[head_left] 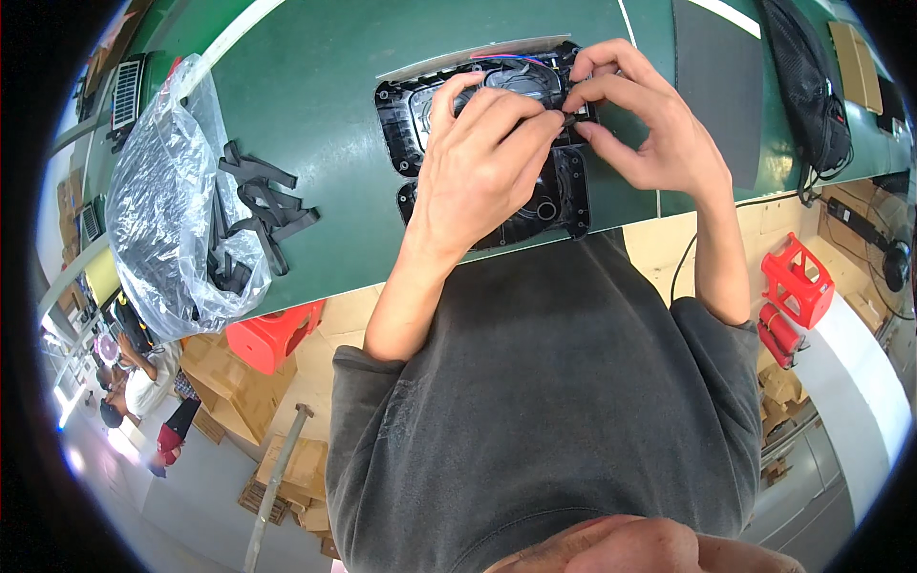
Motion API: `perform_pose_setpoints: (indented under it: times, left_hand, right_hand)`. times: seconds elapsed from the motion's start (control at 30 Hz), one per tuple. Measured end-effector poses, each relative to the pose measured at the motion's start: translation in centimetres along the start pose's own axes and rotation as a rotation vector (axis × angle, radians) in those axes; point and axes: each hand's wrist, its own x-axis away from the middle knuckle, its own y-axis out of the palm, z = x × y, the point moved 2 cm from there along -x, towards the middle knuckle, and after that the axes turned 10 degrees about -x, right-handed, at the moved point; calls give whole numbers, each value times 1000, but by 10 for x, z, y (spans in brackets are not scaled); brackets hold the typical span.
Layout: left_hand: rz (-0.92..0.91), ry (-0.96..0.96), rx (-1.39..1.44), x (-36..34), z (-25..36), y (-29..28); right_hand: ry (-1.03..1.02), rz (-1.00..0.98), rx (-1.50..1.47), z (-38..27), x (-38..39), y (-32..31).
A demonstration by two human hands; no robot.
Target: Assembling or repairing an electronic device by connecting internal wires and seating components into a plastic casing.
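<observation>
An opened black plastic housing [392, 115] with screw posts lies on the green table, red and blue wires [516, 57] along its top. A second black shell [568, 196] lies just below it. My left hand [482, 162] arches over both parts, its fingertips closed on a small black piece [570, 121] at the housing's right side. My right hand [659, 124] is at that same side, fingers curled toward the piece, thumb and fingertips at it; part of what they hold is hidden. A thin metal strip [430, 66] lies along the housing's back edge.
A clear plastic bag [158, 220] with black straps [267, 205] is on the left of the green table [306, 86]. A dark mat [716, 105] and black bag [812, 105] are right. Red stools [798, 277] stand below. Co-workers [143, 382] are at far left.
</observation>
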Motion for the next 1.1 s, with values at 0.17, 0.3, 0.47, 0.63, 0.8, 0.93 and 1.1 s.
perform_pose_setpoints:
  times: [0.17,0.3,0.47,0.63,0.8,0.93,1.1]
  left_hand:
    - [-48,130,-100,1,3,-1]
    - [-32,120,-92,3,2,0]
    - [12,57,-60,1,1,3]
    - [-12,-35,15,-2,-2,4]
    - [-35,-37,21,-3,-3,3]
    - [-36,-47,53,-4,-4,3]
    - [-70,-20,33,-3,-2,3]
  right_hand:
    - [-54,-4,61,4,2,-1]
    - [-185,38,138,8,2,0]
    - [-276,-5,306,7,-1,-5]
    - [-317,-22,265,11,-7,-6]
    - [-132,10,-15,18,-7,-5]
    - [-56,-11,-61,14,-6,-8]
    - [-105,-42,113,2,-5,-9]
